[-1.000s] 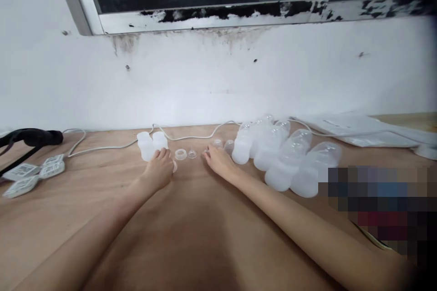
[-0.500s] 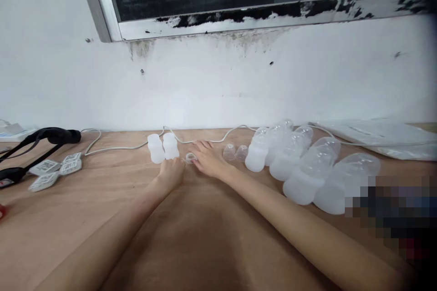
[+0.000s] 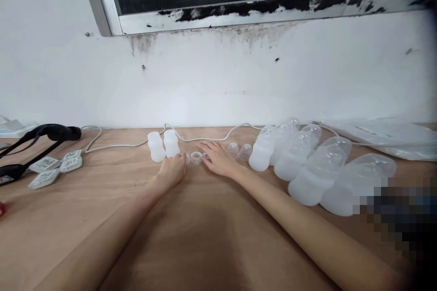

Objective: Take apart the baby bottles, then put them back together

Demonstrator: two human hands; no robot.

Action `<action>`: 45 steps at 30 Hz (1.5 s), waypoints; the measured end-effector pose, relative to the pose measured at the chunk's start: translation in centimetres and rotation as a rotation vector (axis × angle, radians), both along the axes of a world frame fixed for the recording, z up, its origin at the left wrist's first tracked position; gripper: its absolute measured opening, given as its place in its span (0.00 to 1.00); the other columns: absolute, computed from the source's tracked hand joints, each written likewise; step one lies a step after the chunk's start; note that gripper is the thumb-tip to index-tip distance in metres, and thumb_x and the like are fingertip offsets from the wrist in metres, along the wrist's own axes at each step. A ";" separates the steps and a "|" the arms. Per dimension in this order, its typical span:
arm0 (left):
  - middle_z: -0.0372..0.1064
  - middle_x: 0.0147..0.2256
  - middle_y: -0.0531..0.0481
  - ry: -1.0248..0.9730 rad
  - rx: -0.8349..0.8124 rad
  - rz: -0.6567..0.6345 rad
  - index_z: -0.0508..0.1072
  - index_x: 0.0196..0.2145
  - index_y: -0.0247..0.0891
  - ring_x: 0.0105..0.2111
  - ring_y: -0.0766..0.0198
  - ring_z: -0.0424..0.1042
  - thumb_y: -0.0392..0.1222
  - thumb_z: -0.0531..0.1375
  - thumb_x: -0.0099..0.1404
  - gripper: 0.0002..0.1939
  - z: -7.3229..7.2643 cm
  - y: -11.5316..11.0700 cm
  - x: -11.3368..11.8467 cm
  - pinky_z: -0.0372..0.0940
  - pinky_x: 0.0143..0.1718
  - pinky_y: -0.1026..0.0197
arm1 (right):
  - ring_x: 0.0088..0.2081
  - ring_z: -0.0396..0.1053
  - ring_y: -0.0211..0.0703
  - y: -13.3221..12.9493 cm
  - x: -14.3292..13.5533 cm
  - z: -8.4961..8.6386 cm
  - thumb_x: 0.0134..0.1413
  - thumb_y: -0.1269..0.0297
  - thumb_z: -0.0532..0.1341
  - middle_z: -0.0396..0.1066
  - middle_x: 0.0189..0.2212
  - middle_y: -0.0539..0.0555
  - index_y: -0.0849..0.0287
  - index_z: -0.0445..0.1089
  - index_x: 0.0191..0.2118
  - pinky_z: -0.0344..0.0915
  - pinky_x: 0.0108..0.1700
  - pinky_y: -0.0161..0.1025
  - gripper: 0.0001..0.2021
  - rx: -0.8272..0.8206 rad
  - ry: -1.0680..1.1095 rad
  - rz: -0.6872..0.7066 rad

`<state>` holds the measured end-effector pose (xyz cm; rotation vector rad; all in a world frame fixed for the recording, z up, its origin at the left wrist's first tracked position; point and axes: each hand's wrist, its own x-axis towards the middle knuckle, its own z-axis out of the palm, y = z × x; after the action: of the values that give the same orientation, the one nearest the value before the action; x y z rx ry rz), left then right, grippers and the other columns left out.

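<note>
My left hand (image 3: 173, 167) rests on the wooden table with its fingers curled at a small clear piece (image 3: 187, 158); what is inside the fingers is too small to make out. Just right of it lies a translucent ring (image 3: 196, 158). My right hand (image 3: 218, 158) is spread low over the table, its fingertips by another small clear part (image 3: 205, 155). Two white waisted bottles (image 3: 156, 147) (image 3: 171, 143) stand behind my left hand. Two clear domes (image 3: 233, 150) (image 3: 245, 152) sit beyond my right hand.
Several frosted bottles with clear domed tops (image 3: 261, 154) fill the right side. A plastic bag (image 3: 382, 138) lies behind them. White tags (image 3: 45, 164) and a black strap (image 3: 56, 132) are at the left. A cable (image 3: 211, 139) runs along the wall.
My right hand has shifted slightly right, away from my left hand. The ring and small clear parts between the hands now show more fully. The view has moved a little.
</note>
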<state>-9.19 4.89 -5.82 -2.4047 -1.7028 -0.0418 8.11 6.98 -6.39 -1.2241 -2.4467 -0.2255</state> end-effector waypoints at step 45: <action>0.59 0.46 0.45 -0.567 0.135 0.014 0.62 0.48 0.40 0.46 0.55 0.59 0.51 0.61 0.46 0.30 3.4 4.6 -7.9 0.55 0.45 0.54 | 0.36 0.66 0.39 1.7 1.6 0.4 0.50 0.73 0.51 0.70 0.34 0.52 0.60 0.69 0.34 0.57 0.39 0.33 0.10 -0.055 -0.092 -0.102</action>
<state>-17.09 9.51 -2.43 -2.4198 -1.8465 -0.8807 9.67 8.71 -6.00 -1.3933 -2.4853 -0.2501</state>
